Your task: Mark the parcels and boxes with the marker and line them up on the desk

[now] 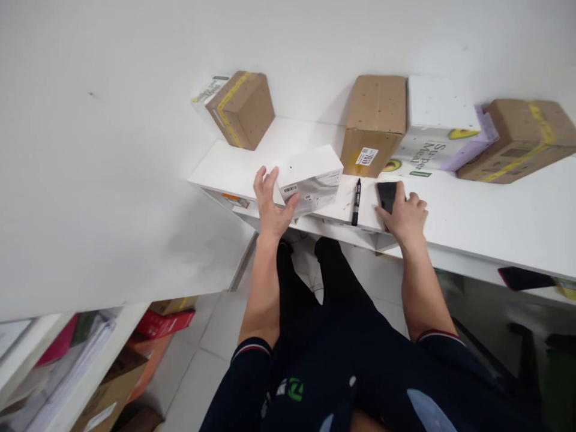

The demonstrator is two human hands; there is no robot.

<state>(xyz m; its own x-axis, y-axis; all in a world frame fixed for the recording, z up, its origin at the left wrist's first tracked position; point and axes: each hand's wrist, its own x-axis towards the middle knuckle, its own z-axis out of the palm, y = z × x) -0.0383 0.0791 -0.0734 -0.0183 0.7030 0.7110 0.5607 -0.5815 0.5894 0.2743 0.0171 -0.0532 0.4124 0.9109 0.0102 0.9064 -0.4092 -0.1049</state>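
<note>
My left hand (272, 207) grips the left end of a white box (310, 167), with the thumb over its front face and the fingers at its left edge. Barcode labels and grey print show on the box's front; it sits at the front edge of a white shelf top (495, 222). My right hand (408, 217) is closed around a flat black object that looks like a phone (386, 197), thumb on its left side and index finger on top. Between the two hands lies a black marker (356, 203), its cap towards the wall.
Along the wall stand a taped brown carton (247, 114), a taller brown carton (373, 120) with a label, a white and purple meal box (438, 120) and another taped carton (526, 141). At lower left, a shelf unit (108, 336) holds papers and boxes.
</note>
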